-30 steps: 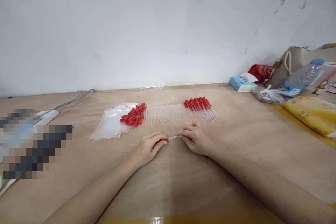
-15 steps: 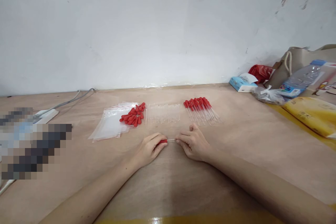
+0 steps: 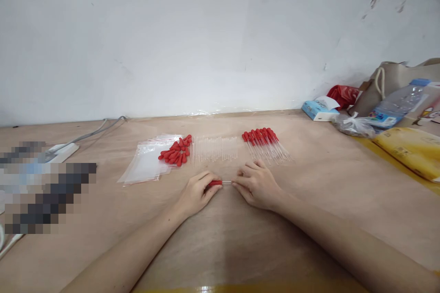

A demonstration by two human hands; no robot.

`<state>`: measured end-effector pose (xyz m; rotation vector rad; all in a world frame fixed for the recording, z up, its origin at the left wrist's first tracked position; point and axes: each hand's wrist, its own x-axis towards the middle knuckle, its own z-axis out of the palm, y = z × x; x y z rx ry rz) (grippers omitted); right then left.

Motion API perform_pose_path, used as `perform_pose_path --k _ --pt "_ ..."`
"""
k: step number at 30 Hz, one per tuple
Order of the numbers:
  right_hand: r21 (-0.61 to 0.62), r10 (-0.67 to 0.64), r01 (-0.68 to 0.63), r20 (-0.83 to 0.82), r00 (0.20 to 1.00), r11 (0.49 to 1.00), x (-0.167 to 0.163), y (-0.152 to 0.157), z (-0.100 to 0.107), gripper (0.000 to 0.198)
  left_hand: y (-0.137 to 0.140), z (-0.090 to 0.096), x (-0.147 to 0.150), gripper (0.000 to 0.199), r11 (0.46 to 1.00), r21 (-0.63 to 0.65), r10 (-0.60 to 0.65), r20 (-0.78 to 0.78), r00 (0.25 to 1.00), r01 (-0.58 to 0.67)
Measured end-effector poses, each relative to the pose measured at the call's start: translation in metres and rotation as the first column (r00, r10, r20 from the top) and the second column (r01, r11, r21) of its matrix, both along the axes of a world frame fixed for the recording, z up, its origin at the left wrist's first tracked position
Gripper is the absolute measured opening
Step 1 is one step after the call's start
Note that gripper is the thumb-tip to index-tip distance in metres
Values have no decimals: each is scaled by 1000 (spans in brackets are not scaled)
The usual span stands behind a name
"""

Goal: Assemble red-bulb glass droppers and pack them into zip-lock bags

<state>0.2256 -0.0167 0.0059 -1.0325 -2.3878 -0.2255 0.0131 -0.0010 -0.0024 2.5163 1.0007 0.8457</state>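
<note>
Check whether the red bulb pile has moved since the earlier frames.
No: judged against the grey cable, the red bulb pile shows no clear shift either way.

2 grips [image 3: 201, 193] [image 3: 258, 186]; 1 held bulb [image 3: 216, 183]; 1 held tube [image 3: 227, 182]

Red bulb [image 3: 216, 183]: smooth, elongated, lying sideways, pinched in the left hand [image 3: 200, 193], partly covered by fingers
Clear tube [image 3: 227, 182]: thin, straight, roughly level, spanning from the bulb to the right hand's [image 3: 256, 186] fingertips
Joint: tube meets bulb end; insertion depth hidden
Place: between both hands, low over the counter [image 3: 192, 247]
</note>
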Motion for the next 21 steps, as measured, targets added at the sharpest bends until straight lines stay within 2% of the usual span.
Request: perform_pose_path --k 3,5,8,10,17,21 --pt "-21 -100 100 1 995 995 4 6 3 21 3 -4 -3 30 991 -17 131 27 991 -131" --pt "-85 -251 246 -54 966 965 10 15 4 22 4 -6 -4 45 979 -42 200 52 978 -198" --pt "-239 -492 453 -138 860 859 17 38 7 25 6 -8 -5 46 977 -70 207 48 977 -203" --pt "-307 -598 538 -144 789 785 16 54 8 24 6 -7 -5 42 980 -71 190 42 981 -187" --pt "-349 -759 701 -51 649 622 -1 86 2 22 4 -3 -5 36 983 -83 169 29 985 -167" --pt "-363 -766 707 -31 643 608 -3 89 -3 24 5 -3 -5 31 984 -76 161 19 987 -159"
